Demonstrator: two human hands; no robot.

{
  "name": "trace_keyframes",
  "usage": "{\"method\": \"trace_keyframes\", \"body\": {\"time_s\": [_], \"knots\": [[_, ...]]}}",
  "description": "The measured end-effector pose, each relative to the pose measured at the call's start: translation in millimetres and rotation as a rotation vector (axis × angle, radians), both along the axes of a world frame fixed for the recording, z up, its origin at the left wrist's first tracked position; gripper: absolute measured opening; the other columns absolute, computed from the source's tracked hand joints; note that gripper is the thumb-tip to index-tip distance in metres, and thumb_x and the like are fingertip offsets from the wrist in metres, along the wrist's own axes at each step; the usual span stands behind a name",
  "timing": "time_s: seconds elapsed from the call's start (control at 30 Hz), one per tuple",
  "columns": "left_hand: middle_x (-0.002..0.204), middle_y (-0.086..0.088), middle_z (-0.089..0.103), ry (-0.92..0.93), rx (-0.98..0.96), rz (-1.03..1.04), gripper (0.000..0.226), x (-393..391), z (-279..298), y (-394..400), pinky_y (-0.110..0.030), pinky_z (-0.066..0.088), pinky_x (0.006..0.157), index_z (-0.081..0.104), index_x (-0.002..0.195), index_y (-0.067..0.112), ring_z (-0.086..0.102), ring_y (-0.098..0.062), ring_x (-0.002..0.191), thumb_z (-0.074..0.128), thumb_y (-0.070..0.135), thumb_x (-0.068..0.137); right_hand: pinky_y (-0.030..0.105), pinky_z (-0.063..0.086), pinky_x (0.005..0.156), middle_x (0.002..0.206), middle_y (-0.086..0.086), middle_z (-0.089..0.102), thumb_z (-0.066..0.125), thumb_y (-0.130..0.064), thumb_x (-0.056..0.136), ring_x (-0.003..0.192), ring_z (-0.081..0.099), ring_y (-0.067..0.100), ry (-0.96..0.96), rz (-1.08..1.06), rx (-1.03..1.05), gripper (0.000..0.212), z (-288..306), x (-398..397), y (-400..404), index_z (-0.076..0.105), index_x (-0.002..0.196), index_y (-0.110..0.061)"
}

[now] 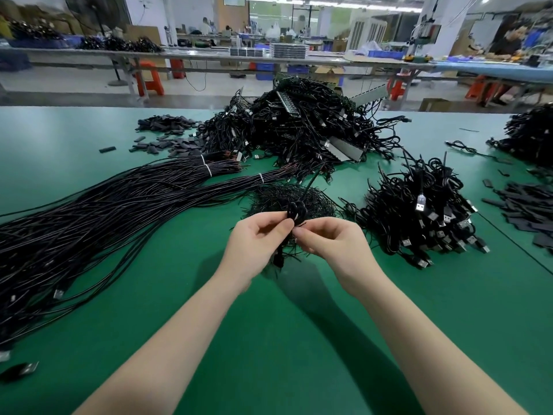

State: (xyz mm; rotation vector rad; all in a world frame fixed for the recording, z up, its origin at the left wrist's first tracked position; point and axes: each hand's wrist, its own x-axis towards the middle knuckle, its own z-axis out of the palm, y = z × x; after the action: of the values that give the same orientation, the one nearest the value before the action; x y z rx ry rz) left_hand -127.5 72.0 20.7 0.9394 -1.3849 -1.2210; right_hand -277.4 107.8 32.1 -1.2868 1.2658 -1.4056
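We hold the small coil of thin black cable (295, 213) up off the table, dead centre between our two hands, its looped head pointing to 12 o'clock and its loose tail hanging toward 6 o'clock, slightly to 7. So its long axis runs away from us rather than across, and the waist of the coil sits right where our fingertips meet. Our left hand (257, 244) comes in from 9 o'clock with thumb and curled fingers pinching the coil's side. Our right hand (332, 244) comes in from 3 o'clock, thumb and forefinger pinched at the same waist, where a thin black strand (302, 224) sticks out toward 3 o'clock. We take that for a wire tie, though it is too fine to be sure. Both hands are equally near, so we judge the binding turn falls to the right fingers while the left steadies the coil. Just beyond the coil, at 12 o'clock, lies a low nest of short black wire ties (317, 196) on the green table mat (269, 339). At 2 o'clock a heap of coiled black USB cables with silver plugs (425, 217) sits near. At 9 to 10 o'clock long black cables bunched with white ties (104, 211) sweep across the mat, and far off at 12 o'clock rises a large tangle of black cables (299, 121).
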Motion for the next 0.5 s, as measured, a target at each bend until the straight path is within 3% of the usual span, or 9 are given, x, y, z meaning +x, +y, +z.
{"method": "trace_keyframes", "body": {"time_s": [0.03, 0.1, 0.17, 0.2, 0.27, 0.33, 0.4, 0.47, 0.5], "knots": [[0.075, 0.009, 0.073, 0.028, 0.058, -0.002, 0.010, -1, 2, 1, -0.021, 0.054, 0.066, 0.071, 0.091, 0.026, 0.066, -0.005, 0.067, 0.069, 0.016, 0.089, 0.019, 0.047, 0.066, 0.066, -0.008, 0.068, 0.075, -0.006, 0.082, 0.062, 0.059, 0.003, 0.136, -0.029, -0.078, 0.009, 1, 1, -1, 0.073, 0.077, -0.014], [0.068, 0.005, 0.067, 0.077, 0.250, -0.042, 0.005, -4, 7, 3, -0.023, 0.052, 0.056, 0.071, 0.089, 0.017, 0.059, -0.006, 0.055, 0.068, 0.020, 0.090, 0.019, 0.049, 0.068, 0.071, -0.008, 0.069, 0.070, -0.002, 0.084, 0.068, 0.063, 0.005, 0.601, -0.156, -0.432, 0.010, 3, 1, -1, 0.073, 0.079, -0.010], [0.062, 0.004, 0.062, 0.135, 0.560, -0.129, 0.014, -1, 14, 3, -0.019, 0.046, 0.045, 0.068, 0.081, 0.013, 0.053, -0.005, 0.045, 0.067, 0.023, 0.090, 0.032, 0.053, 0.072, 0.077, 0.008, 0.069, 0.054, 0.002, 0.091, 0.073, 0.066, 0.024, 1.048, -0.185, -0.903, 0.021, 4, -4, -3, 0.072, 0.081, 0.001], [0.060, 0.003, 0.062, 0.184, 0.690, -0.177, 0.016, 1, 17, 3, -0.017, 0.045, 0.042, 0.066, 0.078, 0.012, 0.052, -0.004, 0.043, 0.067, 0.022, 0.090, 0.037, 0.055, 0.071, 0.078, 0.014, 0.068, 0.047, 0.004, 0.094, 0.072, 0.066, 0.029, 1.185, -0.158, -1.083, 0.027, 4, -8, -4, 0.072, 0.081, 0.005], [0.060, 0.002, 0.062, 0.212, 0.714, -0.201, 0.015, 4, 17, 1, -0.017, 0.046, 0.042, 0.065, 0.080, 0.010, 0.053, -0.005, 0.043, 0.066, 0.020, 0.091, 0.039, 0.056, 0.070, 0.080, 0.016, 0.068, 0.051, 0.006, 0.092, 0.073, 0.066, 0.032, 1.254, -0.117, -1.153, 0.022, 4, -14, -8, 0.072, 0.084, 0.007], [0.064, 0.002, 0.062, 0.181, 0.539, -0.129, 0.011, 0, 12, 0, -0.020, 0.048, 0.049, 0.068, 0.089, 0.010, 0.055, -0.007, 0.049, 0.064, 0.020, 0.092, 0.037, 0.055, 0.079, 0.090, 0.010, 0.072, 0.061, 0.007, 0.086, 0.083, 0.069, 0.029, 1.082, -0.147, -0.912, 0.017, 0, -13, -7, 0.074, 0.095, 0.000], [0.071, 0.005, 0.066, 0.191, 0.373, -0.035, 0.011, -3, 5, 1, -0.022, 0.050, 0.056, 0.069, 0.098, 0.013, 0.059, -0.007, 0.060, 0.064, 0.021, 0.093, 0.030, 0.054, 0.085, 0.092, -0.003, 0.074, 0.064, -0.003, 0.090, 0.085, 0.070, 0.015, 0.624, -0.142, -0.423, 0.019, -2, -2, -1, 0.074, 0.101, -0.015], [0.077, 0.009, 0.070, 0.155, 0.257, 0.018, 0.009, -2, -2, 1, -0.023, 0.050, 0.061, 0.069, 0.100, 0.020, 0.061, -0.007, 0.070, 0.066, 0.023, 0.092, 0.032, 0.056, 0.080, 0.073, -0.007, 0.072, 0.066, -0.017, 0.092, 0.069, 0.066, 0.010, 0.173, -0.082, -0.030, 0.012, -2, 5, -1, 0.075, 0.085, -0.021], [0.079, 0.010, 0.070, 0.128, 0.222, 0.031, 0.009, -2, -5, 1, -0.024, 0.051, 0.064, 0.069, 0.099, 0.024, 0.062, -0.007, 0.074, 0.068, 0.023, 0.091, 0.033, 0.056, 0.076, 0.067, -0.005, 0.070, 0.068, -0.018, 0.090, 0.064, 0.063, 0.011, 0.064, -0.073, 0.051, 0.014, -2, 4, -3, 0.075, 0.078, -0.019]]}}
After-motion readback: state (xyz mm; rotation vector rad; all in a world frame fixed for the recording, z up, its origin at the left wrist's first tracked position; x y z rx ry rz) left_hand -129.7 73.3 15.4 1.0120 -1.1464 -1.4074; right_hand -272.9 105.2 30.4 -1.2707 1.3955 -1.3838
